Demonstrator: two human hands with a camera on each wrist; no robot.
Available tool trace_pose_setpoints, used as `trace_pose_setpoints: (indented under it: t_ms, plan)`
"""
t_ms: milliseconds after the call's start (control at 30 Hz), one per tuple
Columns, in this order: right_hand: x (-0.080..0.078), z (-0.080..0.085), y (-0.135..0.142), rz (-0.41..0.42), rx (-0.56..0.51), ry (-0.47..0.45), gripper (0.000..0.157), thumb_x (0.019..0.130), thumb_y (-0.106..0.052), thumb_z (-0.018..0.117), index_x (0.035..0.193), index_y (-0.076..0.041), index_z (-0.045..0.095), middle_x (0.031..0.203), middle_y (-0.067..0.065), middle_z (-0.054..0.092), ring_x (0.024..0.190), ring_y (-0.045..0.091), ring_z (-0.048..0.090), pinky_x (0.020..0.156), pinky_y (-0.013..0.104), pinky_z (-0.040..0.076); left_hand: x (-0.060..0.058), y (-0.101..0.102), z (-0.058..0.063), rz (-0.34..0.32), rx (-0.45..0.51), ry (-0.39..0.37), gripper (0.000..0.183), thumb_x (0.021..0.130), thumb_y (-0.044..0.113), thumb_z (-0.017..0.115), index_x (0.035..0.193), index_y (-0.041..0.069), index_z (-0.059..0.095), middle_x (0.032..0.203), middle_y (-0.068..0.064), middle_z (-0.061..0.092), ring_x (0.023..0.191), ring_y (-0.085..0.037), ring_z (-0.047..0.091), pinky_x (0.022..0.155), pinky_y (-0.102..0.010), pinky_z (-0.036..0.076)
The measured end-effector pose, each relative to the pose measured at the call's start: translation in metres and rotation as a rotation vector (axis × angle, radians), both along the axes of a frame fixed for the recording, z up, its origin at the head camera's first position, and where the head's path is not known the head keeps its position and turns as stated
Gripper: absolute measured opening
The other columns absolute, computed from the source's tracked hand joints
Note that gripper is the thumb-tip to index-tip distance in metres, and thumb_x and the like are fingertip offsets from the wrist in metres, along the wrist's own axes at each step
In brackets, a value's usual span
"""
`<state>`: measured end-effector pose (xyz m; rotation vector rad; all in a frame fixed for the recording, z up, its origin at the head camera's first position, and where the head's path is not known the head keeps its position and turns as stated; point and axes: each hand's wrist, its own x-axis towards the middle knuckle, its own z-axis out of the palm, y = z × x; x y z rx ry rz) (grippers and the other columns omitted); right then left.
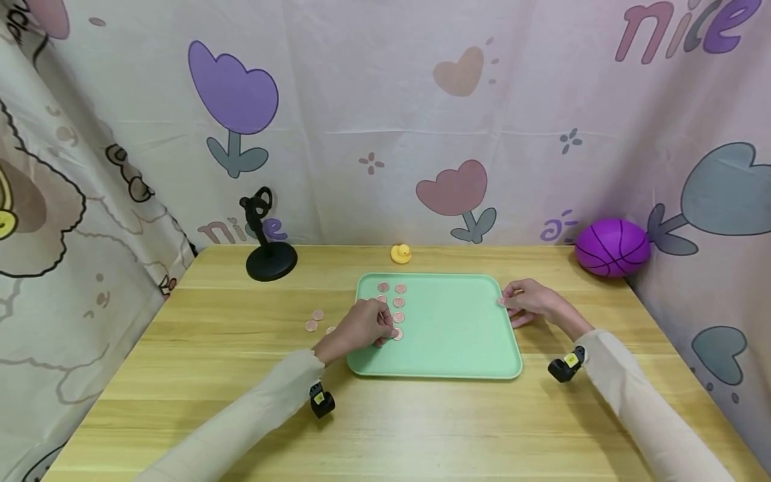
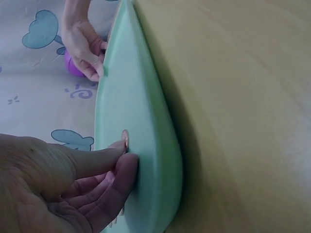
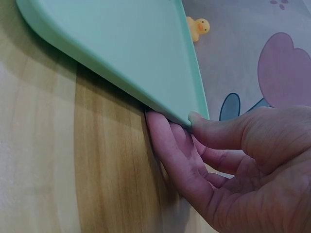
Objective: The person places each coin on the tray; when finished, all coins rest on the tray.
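Observation:
A light green tray (image 1: 454, 328) lies on the wooden table, with several copper-coloured coins (image 1: 399, 302) in two columns on its left part. Over that part, my left hand (image 1: 364, 325) brings thumb and index finger together on the edge of a coin (image 2: 125, 138) at the tray's surface. The hand hides some of the coins in the nearer rows. At the tray's right side, my right hand (image 1: 533, 301) grips the rim. Its thumb (image 3: 216, 131) lies on top of the rim, and the fingers reach below it from outside.
Loose coins (image 1: 311, 326) lie on the table left of the tray, partly behind my left arm. A black stand (image 1: 271, 260) is at the back left. A yellow rubber duck (image 1: 400, 254) sits behind the tray, and a purple ball (image 1: 612, 248) at the back right corner.

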<state>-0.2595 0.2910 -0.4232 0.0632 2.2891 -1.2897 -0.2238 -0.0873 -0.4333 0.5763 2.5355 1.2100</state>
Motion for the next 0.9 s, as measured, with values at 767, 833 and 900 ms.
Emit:
trace_pose_setpoints:
  t_ms: [767, 833, 900]
  plan:
    - [0.000, -0.002, 0.000, -0.003, -0.021, -0.010, 0.017, 0.105, -0.008, 0.060, 0.112, 0.006, 0.055, 0.089, 0.008, 0.057, 0.077, 0.016, 0.063, 0.073, 0.035, 0.064, 0.002, -0.011, 0.008, 0.049, -0.015, 0.156, 0.017, 0.095, 0.012, 0.078, 0.083, 0.010, 0.067, 0.075, 0.001, 0.063, 0.063, -0.010, 0.054, 0.059, -0.023, 0.044]
    - [0.002, 0.000, 0.000, -0.005, -0.005, -0.006, 0.019, 0.106, -0.008, 0.059, 0.114, 0.008, 0.054, 0.089, 0.008, 0.057, 0.076, 0.016, 0.063, 0.073, 0.035, 0.064, 0.000, -0.018, 0.010, 0.080, -0.007, 0.147, 0.015, 0.096, 0.015, 0.078, 0.085, 0.010, 0.068, 0.080, 0.000, 0.064, 0.068, -0.011, 0.056, 0.061, -0.024, 0.047]
    - [0.003, 0.001, -0.002, -0.005, 0.003, -0.003, 0.021, 0.106, -0.008, 0.059, 0.116, 0.009, 0.053, 0.090, 0.008, 0.057, 0.077, 0.015, 0.062, 0.073, 0.035, 0.064, -0.003, -0.025, 0.012, 0.108, -0.002, 0.146, 0.012, 0.098, 0.015, 0.076, 0.090, 0.010, 0.069, 0.086, 0.000, 0.067, 0.075, -0.013, 0.060, 0.064, -0.025, 0.051]
